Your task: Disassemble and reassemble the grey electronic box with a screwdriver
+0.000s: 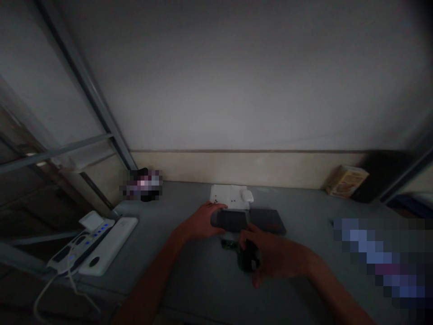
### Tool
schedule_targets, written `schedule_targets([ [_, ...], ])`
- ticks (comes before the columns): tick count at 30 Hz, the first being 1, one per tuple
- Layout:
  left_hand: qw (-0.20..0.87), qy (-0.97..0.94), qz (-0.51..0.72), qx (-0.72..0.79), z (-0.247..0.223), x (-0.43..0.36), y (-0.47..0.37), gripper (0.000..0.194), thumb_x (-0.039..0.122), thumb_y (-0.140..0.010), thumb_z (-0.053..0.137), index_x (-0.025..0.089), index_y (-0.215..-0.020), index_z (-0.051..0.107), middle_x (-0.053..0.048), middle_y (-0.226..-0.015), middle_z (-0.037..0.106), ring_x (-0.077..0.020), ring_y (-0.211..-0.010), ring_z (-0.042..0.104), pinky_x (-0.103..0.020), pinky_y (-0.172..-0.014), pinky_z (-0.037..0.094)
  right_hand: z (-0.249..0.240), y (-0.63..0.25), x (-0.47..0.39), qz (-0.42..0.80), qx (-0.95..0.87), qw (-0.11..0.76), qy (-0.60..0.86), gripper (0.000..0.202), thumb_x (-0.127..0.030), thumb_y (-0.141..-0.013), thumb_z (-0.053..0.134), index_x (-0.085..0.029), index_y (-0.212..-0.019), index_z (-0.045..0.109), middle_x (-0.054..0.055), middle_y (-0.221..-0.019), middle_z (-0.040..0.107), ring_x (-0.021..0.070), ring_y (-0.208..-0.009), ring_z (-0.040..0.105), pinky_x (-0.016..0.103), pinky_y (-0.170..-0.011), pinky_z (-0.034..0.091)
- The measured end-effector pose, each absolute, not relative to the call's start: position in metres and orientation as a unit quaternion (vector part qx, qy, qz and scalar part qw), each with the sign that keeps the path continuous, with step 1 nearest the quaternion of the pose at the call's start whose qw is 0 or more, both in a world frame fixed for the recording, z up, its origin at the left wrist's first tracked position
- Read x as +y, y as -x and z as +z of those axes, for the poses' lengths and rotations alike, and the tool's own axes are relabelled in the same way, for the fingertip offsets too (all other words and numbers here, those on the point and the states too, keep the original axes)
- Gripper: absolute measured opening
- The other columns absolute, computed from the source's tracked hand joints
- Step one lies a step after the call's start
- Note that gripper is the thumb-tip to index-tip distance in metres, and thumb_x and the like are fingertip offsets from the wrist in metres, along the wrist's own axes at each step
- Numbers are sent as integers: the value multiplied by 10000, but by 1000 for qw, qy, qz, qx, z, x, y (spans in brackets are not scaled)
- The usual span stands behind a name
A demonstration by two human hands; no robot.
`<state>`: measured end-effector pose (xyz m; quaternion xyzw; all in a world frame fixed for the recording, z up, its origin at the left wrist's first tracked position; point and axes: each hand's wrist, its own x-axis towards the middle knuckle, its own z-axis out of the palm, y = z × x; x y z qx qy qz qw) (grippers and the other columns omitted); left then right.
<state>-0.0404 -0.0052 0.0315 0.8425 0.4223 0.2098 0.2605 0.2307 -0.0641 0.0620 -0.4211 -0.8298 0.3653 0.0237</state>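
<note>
My left hand (202, 221) has its thumb and fingers around the left end of a dark, flat rectangular device (232, 220), which lies on the table in front of me. Close to the device's right front corner, my right hand (279, 253) is curled around a green circuit board (241, 258) with a black part on it. Its fingertips are at the board's top and the thumb sits lower down. The dim light hides exactly where the fingers touch. Just behind the device is a white sheet (223, 193) with several tiny dark pieces on it.
A small white object (247, 196) rests on the sheet's right side. Right of the device lies a dark flat rectangle (268, 221). A power strip (81, 241) with cables and a long white case (110, 246) occupy the left. A yellowish box (347, 181) stands back right, near the wall.
</note>
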Motion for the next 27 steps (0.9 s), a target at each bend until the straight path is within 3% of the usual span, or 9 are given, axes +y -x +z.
schedule_targets([
  [9, 305, -817, 209, 443, 33, -5, 43, 837, 366, -681, 859, 315, -1438, 505, -99, -1376, 538, -303, -1260, 534, -440, -1096, 422, 60, -219, -66, 337, -835, 36, 434, 555, -205, -598, 835, -265, -1079, 565, -4, -1152, 510, 129, -784, 575, 240, -624, 376],
  [16, 319, -818, 215, 427, 31, -2, 45, 857, 386, -688, 854, 292, -1454, 481, -110, -1371, 538, -287, -1182, 573, -423, -1054, 451, 82, -240, -57, 363, -830, 134, 401, 379, -251, -704, 802, -249, -1017, 587, -13, -1084, 614, 187, -964, 600, 268, -800, 435],
  [20, 323, -821, 218, 417, 29, -1, 47, 871, 398, -692, 853, 286, -1465, 467, -102, -1338, 559, -280, -1172, 572, -422, -1050, 449, 80, -244, -45, 245, -823, 191, 476, 269, -276, -809, 713, -244, -1036, 573, 25, -1148, 623, 190, -911, 629, 290, -796, 440],
  [23, 318, -823, 215, 419, 29, 0, 47, 864, 405, -689, 855, 278, -1456, 479, -99, -1322, 571, -281, -1167, 568, -423, -1041, 447, 71, -240, -38, 161, -825, 169, 514, 251, -297, -821, 710, -249, -1028, 577, 41, -1209, 608, 205, -888, 655, 311, -777, 440],
  [27, 320, -820, 221, 419, 29, 0, 45, 893, 374, -690, 855, 282, -1477, 444, -93, -1358, 572, -272, -1158, 570, -408, -1022, 457, 64, -238, -36, 142, -839, 150, 504, 251, -323, -817, 731, -257, -1006, 579, 25, -1187, 624, 215, -899, 671, 308, -759, 439],
])
